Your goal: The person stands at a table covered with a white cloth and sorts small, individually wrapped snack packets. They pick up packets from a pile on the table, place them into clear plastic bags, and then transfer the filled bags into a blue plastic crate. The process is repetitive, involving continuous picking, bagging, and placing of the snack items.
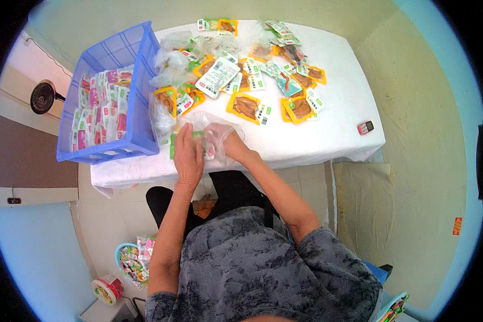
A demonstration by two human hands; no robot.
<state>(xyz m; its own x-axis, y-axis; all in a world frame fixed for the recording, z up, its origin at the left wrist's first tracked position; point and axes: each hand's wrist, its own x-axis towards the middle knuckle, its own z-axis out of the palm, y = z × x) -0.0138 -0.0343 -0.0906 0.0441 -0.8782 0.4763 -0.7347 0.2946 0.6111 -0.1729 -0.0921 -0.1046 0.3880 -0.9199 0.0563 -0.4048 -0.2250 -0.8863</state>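
At the table's near edge lies a clear plastic bag (231, 121) with a green and white packet (197, 137) in or under it. My left hand (188, 158) rests against the bag's left side, its fingers stretched out. My right hand (226, 140) reaches into the bag, fingers curled behind the plastic; what they hold is hidden. Just beyond are orange-edged snack packets (245, 108) with brown pieces showing, and a white packet (217, 77) lying on top of others. More clear bags (169, 75) are heaped to the left of the packets.
A blue plastic crate (145, 107) with rows of white and pink packets stands on the white-covered table (327, 145) at the left. A small red phone (365, 127) lies near the right edge. On the floor at lower left are a basin of packets (130, 264) and a bucket (108, 290).
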